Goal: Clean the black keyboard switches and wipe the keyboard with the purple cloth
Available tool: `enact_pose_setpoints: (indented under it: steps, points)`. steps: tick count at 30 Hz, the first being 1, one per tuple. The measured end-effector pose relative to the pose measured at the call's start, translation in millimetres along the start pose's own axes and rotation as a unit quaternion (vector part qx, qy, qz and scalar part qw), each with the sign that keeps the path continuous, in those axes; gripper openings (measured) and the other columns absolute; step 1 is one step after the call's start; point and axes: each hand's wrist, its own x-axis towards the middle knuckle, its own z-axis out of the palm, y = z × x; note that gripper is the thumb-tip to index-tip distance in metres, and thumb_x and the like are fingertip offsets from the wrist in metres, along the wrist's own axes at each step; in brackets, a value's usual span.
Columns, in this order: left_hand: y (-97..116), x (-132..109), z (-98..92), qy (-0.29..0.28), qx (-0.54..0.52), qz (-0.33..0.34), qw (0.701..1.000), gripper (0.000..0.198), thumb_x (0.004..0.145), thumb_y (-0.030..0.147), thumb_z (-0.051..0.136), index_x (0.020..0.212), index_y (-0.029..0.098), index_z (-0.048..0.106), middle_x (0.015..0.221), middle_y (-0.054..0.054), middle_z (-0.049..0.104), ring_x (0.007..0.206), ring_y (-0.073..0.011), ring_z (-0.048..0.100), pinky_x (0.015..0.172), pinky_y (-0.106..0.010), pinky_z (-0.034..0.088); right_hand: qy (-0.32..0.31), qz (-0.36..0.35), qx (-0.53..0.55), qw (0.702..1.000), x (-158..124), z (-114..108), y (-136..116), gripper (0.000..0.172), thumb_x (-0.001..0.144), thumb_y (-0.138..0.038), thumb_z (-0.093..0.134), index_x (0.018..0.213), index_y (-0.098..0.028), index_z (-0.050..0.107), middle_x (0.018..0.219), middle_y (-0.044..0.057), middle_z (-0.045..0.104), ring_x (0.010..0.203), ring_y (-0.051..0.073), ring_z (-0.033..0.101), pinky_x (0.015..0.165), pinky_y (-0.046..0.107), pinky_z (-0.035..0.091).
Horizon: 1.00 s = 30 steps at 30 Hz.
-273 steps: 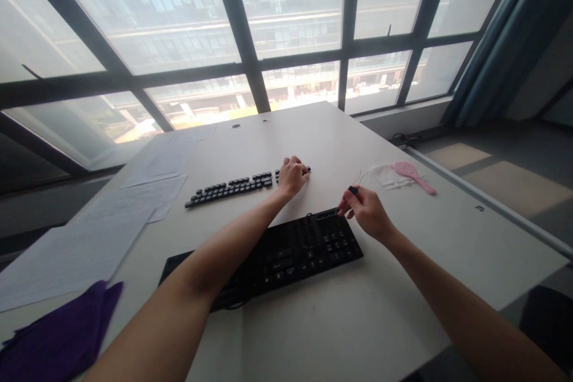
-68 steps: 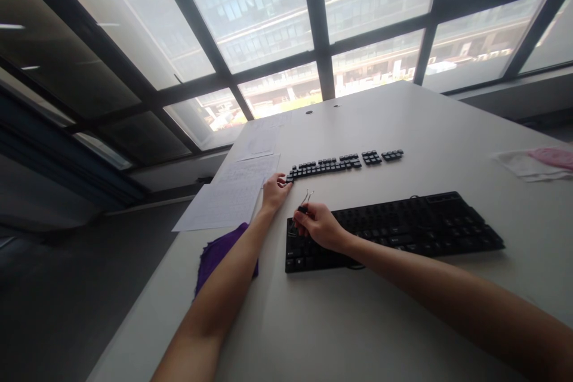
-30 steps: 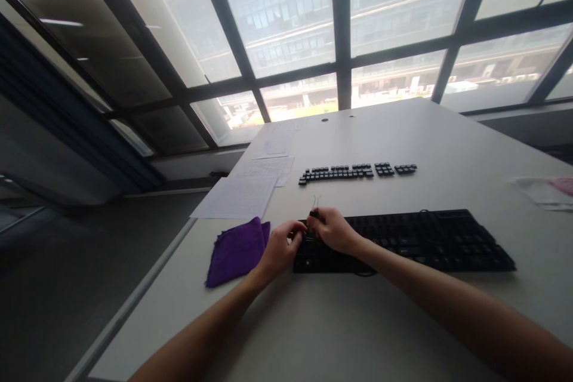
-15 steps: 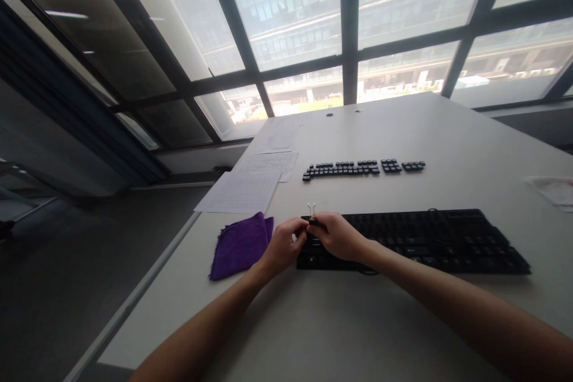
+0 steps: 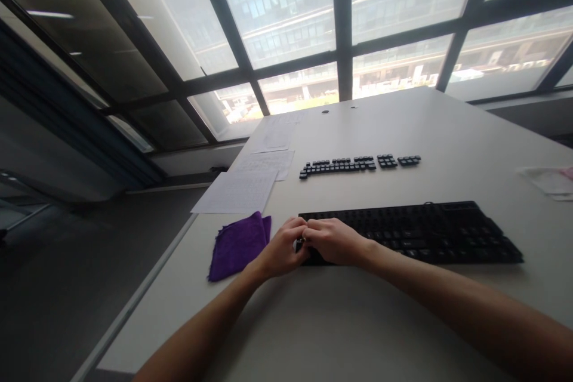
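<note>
Over the left end of a black keyboard, my two hands meet with fingertips together. My right hand is closed on a small wire keycap puller, of which only a thin glint shows between the fingers. My left hand is closed with its fingers curled against the right fingertips; what it pinches, if anything, is hidden. Behind the keyboard, loose black keycaps lie in rows and small groups on the white table.
A folded purple cloth lies left of the keyboard. Printed paper sheets spread along the table's left side. At the far right is a white and pink cloth or wrapper. Windows stand behind the table.
The puller's wire prongs pointed up above my fingers before; now they are no longer upright and are mostly hidden. My hands have drawn closer together. The view has shifted slightly.
</note>
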Motion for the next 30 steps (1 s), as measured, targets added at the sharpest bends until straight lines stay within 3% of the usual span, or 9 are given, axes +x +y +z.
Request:
enact_pose_setpoints:
  steps: [5, 13, 17, 23, 30]
  points:
    - [-5, 1, 4.8, 0.022, 0.012, -0.024, 0.999, 0.007, 0.083, 0.025, 0.068, 0.087, 0.02, 0.069, 0.092, -0.006, 0.064, 0.092, -0.0221, 0.056, 0.084, -0.035, 0.047, 0.076, 0.105, 0.153, 0.98, 4, -2, 2, 0.014, 0.09, -0.011, 0.052, 0.082, -0.016, 0.063, 0.078, 0.004, 0.065, 0.068, 0.015, 0.058, 0.064, 0.025, 0.044]
    - [-9, 4, 13.2, 0.064, -0.028, -0.077, 0.995, 0.012, 0.082, 0.028, 0.071, 0.092, 0.021, 0.073, 0.088, -0.006, 0.067, 0.08, -0.0199, 0.06, 0.073, -0.032, 0.049, 0.119, 0.245, 0.397, 0.876, 8, 0, 16, 0.018, 0.091, -0.025, 0.053, 0.076, -0.016, 0.059, 0.061, 0.0, 0.061, 0.054, 0.013, 0.06, 0.052, 0.023, 0.045]
    - [-8, 5, 17.3, 0.121, -0.055, -0.07, 0.989, 0.012, 0.085, 0.028, 0.067, 0.094, 0.022, 0.071, 0.091, -0.006, 0.068, 0.083, -0.02, 0.063, 0.075, -0.032, 0.052, 0.137, 0.228, 0.379, 0.886, 9, -1, 15, 0.019, 0.091, -0.029, 0.055, 0.078, -0.016, 0.061, 0.064, 0.0, 0.062, 0.058, 0.014, 0.06, 0.056, 0.024, 0.045]
    - [-15, 6, 20.7, 0.201, -0.019, -0.075, 0.977, 0.026, 0.082, 0.024, 0.068, 0.108, 0.023, 0.064, 0.091, -0.003, 0.07, 0.083, -0.0198, 0.066, 0.078, -0.034, 0.053, 0.188, 0.205, 0.224, 0.934, 11, -6, 7, 0.022, 0.095, -0.027, 0.054, 0.077, -0.017, 0.062, 0.075, 0.002, 0.066, 0.07, 0.015, 0.059, 0.067, 0.025, 0.042]
    - [-21, 5, 20.4, 0.193, 0.038, -0.032, 0.98, 0.021, 0.086, 0.023, 0.064, 0.107, 0.024, 0.06, 0.095, -0.003, 0.067, 0.084, -0.0192, 0.065, 0.08, -0.034, 0.052, 0.164, 0.218, 0.219, 0.937, 12, -6, 8, 0.023, 0.097, -0.03, 0.051, 0.082, -0.018, 0.063, 0.077, 0.001, 0.068, 0.071, 0.015, 0.06, 0.067, 0.024, 0.041]
